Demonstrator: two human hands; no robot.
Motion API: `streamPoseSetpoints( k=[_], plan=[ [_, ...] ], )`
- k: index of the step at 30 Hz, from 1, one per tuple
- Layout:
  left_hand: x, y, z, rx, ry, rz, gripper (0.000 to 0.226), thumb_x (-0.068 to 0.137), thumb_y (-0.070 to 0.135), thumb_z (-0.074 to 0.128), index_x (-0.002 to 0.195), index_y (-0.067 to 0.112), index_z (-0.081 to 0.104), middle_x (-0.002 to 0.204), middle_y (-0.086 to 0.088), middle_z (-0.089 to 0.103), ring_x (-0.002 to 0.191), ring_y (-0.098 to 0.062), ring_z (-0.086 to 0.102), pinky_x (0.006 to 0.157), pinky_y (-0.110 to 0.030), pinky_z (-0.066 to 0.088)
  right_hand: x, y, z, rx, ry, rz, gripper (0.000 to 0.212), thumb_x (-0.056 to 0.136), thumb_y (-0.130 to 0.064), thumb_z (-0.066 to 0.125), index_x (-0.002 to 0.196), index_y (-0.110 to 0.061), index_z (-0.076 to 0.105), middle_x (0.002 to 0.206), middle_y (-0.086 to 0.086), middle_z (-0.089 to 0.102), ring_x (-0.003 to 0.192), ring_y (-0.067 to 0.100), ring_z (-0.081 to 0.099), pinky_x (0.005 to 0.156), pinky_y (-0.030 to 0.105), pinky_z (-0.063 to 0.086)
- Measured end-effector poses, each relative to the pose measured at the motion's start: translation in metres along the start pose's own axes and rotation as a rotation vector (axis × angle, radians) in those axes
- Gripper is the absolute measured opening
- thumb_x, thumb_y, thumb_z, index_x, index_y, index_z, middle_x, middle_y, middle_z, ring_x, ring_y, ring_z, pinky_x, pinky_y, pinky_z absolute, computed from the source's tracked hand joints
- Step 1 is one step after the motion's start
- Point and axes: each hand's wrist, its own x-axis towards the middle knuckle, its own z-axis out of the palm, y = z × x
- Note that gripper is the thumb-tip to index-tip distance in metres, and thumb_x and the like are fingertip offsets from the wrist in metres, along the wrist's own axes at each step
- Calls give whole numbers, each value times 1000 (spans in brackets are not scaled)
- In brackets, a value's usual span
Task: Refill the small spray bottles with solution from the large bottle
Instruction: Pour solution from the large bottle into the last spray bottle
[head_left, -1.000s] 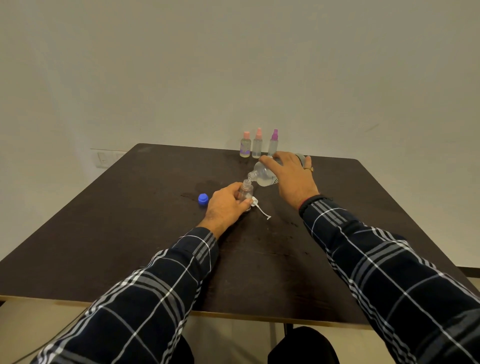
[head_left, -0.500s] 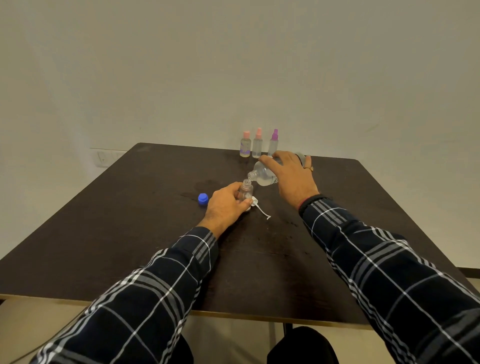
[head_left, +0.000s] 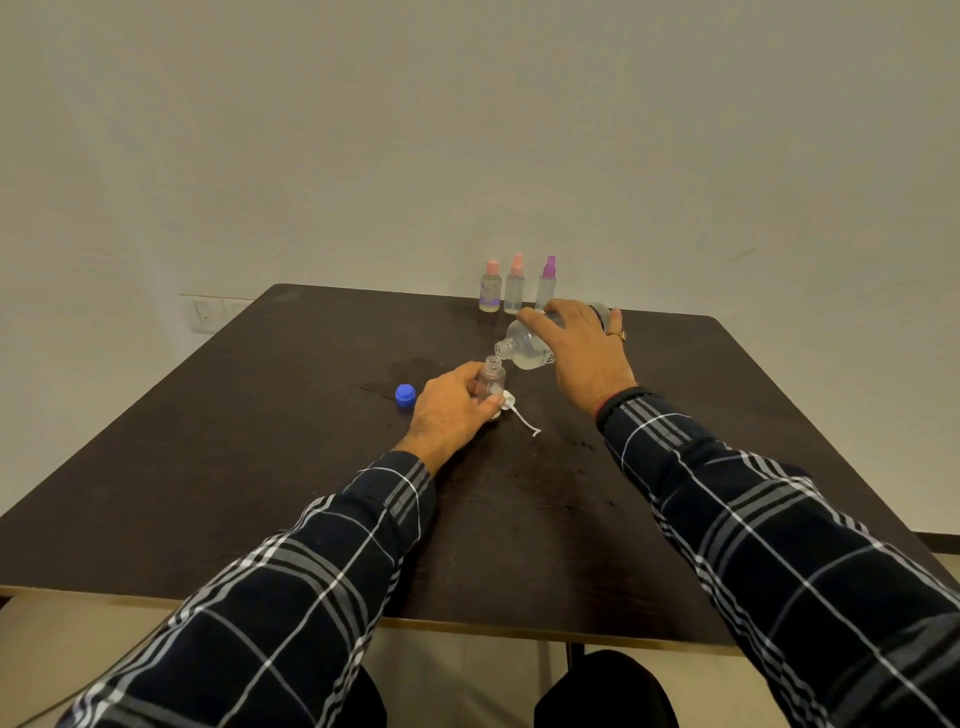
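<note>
1. Small bottle (head_left: 491, 376) stands uncapped and upright near the middle of the table (head_left: 260, 441). The left hand (head_left: 452, 410) grips it, fingers and thumb curled round its lower body.
2. Large bottle (head_left: 524, 348) is tipped neck-down towards the left, its open mouth just above the small bottle's mouth. Clear liquid lies along its lower side; I cannot tell whether any is running out.
3. Right hand (head_left: 582, 353) grips the large bottle from above, fingers spread and curled over its body, with a ring (head_left: 618, 335) on one finger.
4. White sprayer (head_left: 522, 418) with its tube lies on the table just right of the left hand.
5. Blue cap (head_left: 405, 395) sits just left of that hand.
6. Three spray bottles (head_left: 515, 285) stand in a row at the far edge, two pink-topped and one purple-topped.
</note>
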Motion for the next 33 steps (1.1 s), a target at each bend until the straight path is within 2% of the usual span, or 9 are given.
streamPoseSetpoints(
  k=[4,33],
  plan=[
    [1,-4,2,-4,19,6,39,89,37,72,126,33,60,100,11,69,96,-9,66,96,-41,54,0,1,-1,-2,10,-2,82,81,8,60,144,-40,39,140,5,41,136,25,34,109,75,14],
    [0,-1,0,28,16,8,46,90,37,71,133,29,57,113,5,69,103,-13,64,98,-41,53,1,0,-3,-32,-1,-24,82,84,7,61,146,-40,36,145,7,38,141,27,30,110,75,14]
  ],
)
